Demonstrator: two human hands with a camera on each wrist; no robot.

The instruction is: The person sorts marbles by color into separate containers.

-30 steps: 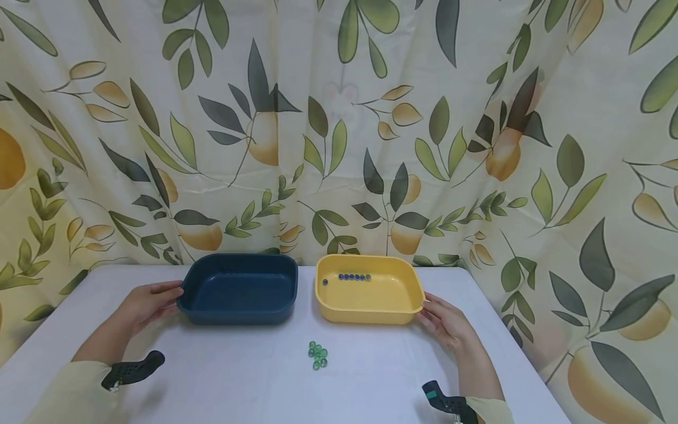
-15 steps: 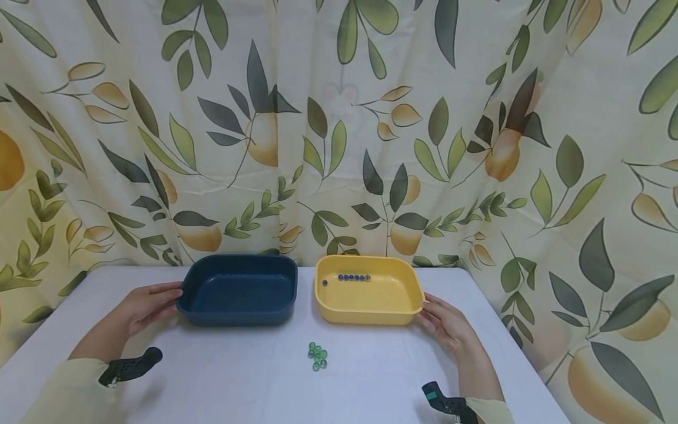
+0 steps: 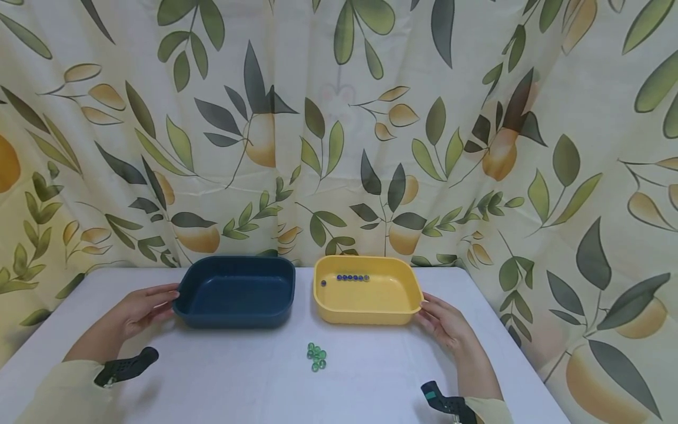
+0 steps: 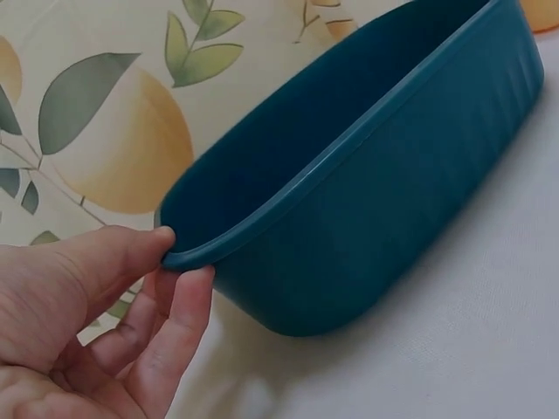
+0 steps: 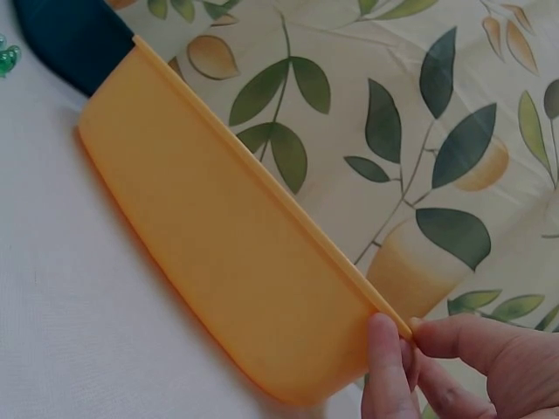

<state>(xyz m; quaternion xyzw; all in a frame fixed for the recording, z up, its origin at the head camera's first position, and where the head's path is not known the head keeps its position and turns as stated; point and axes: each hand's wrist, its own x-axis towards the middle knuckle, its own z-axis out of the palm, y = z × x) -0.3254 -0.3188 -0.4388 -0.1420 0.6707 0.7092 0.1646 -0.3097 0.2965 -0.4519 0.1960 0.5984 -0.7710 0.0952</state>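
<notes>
On the left of the table stands a dark blue plastic basin (image 3: pixel 233 319). My left hand (image 3: pixel 144 311) pinches its left rim, thumb over the edge and fingers below, as the left wrist view shows close up. To the right is a shallower yellow basin (image 3: pixel 365 316); the thumb and fingers of my right hand (image 3: pixel 447 323) pinch its right rim (image 5: pixel 403 330). Inside the yellow basin, several dark blue marbles (image 3: pixel 352 278) lie in a row, with a single one (image 3: pixel 323 283) off by the left wall. No marbles show inside the blue basin.
Several green glass marbles (image 3: pixel 322 354) lie clustered on the white table (image 3: pixel 238 377), in front of the gap between the basins. A curtain (image 3: pixel 339 165) printed with leaves and fruit hangs right behind the table's back edge.
The blue basin and my left hand have shifted very slightly toward me. The right hand stays on the yellow basin's rim, and the head view has turned a touch.
</notes>
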